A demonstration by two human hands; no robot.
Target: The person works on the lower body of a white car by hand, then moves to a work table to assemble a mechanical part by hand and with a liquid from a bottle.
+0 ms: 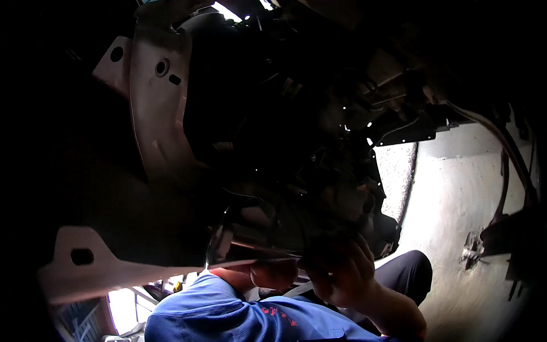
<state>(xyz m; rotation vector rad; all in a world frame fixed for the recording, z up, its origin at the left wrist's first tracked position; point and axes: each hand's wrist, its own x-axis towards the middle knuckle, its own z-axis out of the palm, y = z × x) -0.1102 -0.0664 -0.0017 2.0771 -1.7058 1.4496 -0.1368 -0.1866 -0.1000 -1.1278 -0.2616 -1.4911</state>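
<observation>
My right hand (345, 276) reaches up from the lower right, its fingers bent into the shadow under dark mechanical parts (319, 216). What lies between those fingers is too dark to make out. Beside it, to the left, my left hand (276, 275) looks rounded and closed, just below the edge of a pale metal panel (142, 275). The shade hides its fingertips and anything in them. A grey strip (299, 289) slants below the two hands, above my blue shirt (228, 313).
A curved metal bracket (159, 108) with holes hangs at the upper left. On the right, a hose (501, 131) bends down in front of a brightly lit pale surface (444, 188). My dark-clothed knee (407, 276) is raised beside it. A blue crate (80, 322) stands at the lower left.
</observation>
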